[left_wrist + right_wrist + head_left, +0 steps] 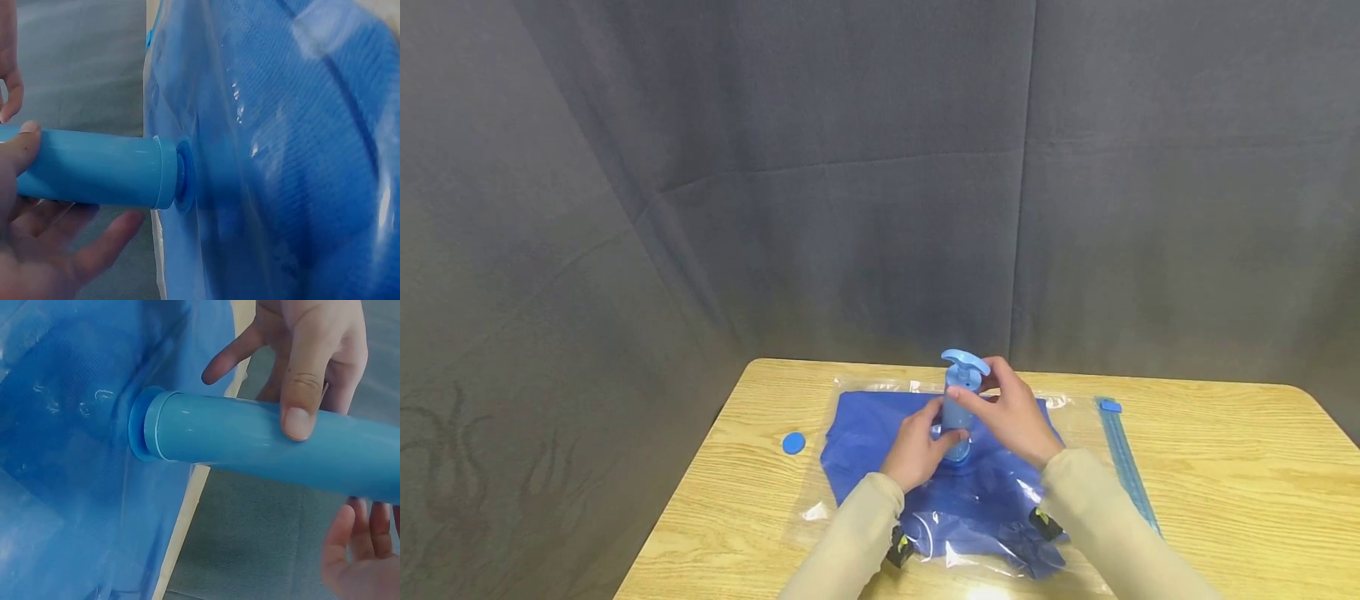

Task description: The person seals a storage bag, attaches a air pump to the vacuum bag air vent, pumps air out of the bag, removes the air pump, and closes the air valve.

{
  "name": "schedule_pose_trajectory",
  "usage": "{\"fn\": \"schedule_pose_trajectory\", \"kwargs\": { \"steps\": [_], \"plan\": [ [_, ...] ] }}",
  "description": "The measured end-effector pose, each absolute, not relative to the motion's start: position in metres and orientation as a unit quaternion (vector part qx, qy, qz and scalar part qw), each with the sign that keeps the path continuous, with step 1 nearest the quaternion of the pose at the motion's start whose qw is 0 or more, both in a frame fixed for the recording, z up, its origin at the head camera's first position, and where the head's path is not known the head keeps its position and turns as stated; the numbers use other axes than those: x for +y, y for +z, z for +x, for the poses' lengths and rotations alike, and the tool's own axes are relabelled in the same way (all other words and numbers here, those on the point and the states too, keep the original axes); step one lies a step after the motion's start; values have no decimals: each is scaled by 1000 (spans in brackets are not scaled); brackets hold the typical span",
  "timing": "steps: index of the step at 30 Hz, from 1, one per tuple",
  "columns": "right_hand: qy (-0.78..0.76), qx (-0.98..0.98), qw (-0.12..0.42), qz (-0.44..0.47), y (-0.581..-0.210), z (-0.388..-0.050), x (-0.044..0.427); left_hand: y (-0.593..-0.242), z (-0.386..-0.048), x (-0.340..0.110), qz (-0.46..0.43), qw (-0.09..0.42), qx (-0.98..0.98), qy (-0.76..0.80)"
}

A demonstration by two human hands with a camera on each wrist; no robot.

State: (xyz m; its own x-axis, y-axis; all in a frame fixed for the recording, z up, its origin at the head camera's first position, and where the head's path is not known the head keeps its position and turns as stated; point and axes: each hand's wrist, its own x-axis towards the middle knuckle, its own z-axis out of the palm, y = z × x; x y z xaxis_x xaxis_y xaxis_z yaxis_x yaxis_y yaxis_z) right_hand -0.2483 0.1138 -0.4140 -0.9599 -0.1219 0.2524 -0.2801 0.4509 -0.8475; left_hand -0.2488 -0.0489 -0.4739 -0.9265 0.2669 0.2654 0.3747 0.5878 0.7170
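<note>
Your left hand (916, 448) and right hand (1011, 414) both grip the pump (956, 419); tilting it could unseat it from the valve (185, 178).

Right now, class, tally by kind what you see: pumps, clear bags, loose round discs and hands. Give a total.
Pump: 1
Clear bag: 1
Loose blue disc: 1
Hands: 2 (left hand, right hand)
Total: 5

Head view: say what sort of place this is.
Likely a screened-off work or filming area: grey cloth hangs behind a wood-grain table, on which lies a clear bag holding blue fabric.
</note>
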Motion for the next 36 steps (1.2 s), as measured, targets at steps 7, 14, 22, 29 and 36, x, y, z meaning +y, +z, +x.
{"fn": "schedule_pose_trajectory", "kwargs": {
  "steps": [7, 14, 22, 29, 36],
  "plan": [
    [509, -847, 73, 132, -414, -248, 115, -474, -249, -50, -190, 53, -892, -407],
    [526, -830, 63, 174, -411, -247, 122, -472, -248, -47, -195, 40, -888, -414],
    [568, -792, 42, 220, -410, -245, 124, -470, -246, -45, -198, 37, -889, -412],
    [559, -800, 44, 214, -409, -246, 123, -469, -245, -47, -196, 39, -889, -412],
    [553, -809, 46, 195, -405, -245, 121, -469, -245, -49, -190, 39, -886, -421]
  ]
}}
